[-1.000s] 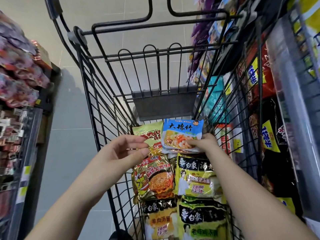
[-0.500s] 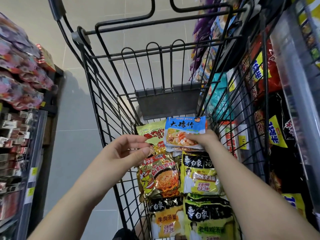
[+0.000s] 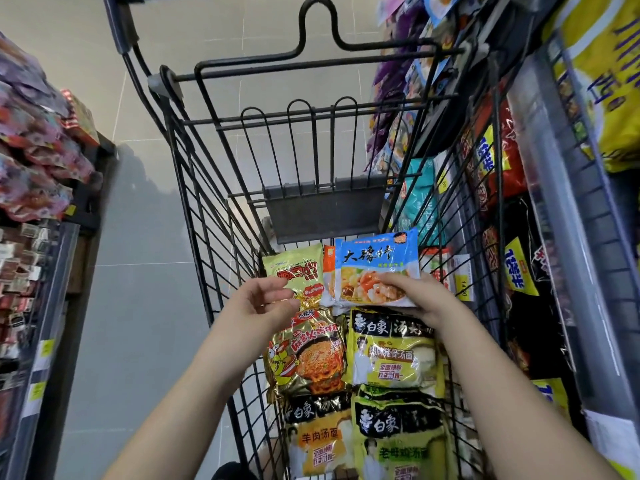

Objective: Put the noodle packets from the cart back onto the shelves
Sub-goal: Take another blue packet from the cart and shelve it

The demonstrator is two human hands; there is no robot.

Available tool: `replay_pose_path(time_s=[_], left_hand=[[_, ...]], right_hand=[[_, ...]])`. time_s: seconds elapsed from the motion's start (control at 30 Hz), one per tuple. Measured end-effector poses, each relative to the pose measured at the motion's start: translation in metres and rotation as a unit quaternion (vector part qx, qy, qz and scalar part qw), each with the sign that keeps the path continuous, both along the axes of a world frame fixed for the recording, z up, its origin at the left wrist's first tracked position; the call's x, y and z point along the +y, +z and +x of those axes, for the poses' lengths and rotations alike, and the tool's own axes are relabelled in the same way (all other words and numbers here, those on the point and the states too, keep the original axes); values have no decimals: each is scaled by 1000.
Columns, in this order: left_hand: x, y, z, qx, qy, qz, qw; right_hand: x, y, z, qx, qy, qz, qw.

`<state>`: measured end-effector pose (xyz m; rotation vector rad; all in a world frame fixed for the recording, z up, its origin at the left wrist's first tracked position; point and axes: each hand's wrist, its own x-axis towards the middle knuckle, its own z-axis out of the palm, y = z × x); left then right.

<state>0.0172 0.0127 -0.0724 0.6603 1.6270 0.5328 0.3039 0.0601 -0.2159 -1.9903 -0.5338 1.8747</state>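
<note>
The cart [image 3: 325, 216] fills the view, closer and steeper than a second ago, so the head has tipped down and forward over it. The shelves [image 3: 575, 258] the packets belong on stand just outside the right hand's side of the cart, beyond the wire wall, already packed with noodle bags.

In the basket, a pile of packets lies below and in front of both hands: two yellow-and-black packets [image 3: 391, 355] under the right forearm, a gold packet [image 3: 306, 355] under the left wrist, and a pale green packet [image 3: 294, 271] just beyond the left fingertips.

The blue packet [image 3: 375, 268] is what has changed. A second ago it lay low on the heap; now it is raised and tilted up, with an orange packet's edge showing behind its left side. The right hand [image 3: 420, 299] grasps it at its lower right corner, thumb on the printed face and fingers hidden behind.

The left hand [image 3: 263, 303] has barely moved: it hovers to the left of the blue packet, fingers loosely curled and holding nothing.

As I read it, one packet is picked and ready to swing toward the right-hand shelves, while the rest of the load waits in the cart, so the task is at an early stage.
</note>
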Motion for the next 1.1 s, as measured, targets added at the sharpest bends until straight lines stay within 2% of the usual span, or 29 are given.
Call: replay_pose_path(time_s=[0.13,0.43,0.83,1.1], left_hand=[[4,-26,16,18,74,-6,997],[24,-91,29,114,133,-12,985],[40,-213,12,262,63,-121,955],[52,-197,24,245,63,-134,958]], right_hand=[[-6,36,4,31,16,63,997],[-22,124,16,80,1,184,980],[-68,185,44,100,-71,203,971],[-80,196,48,110,-108,197,968]])
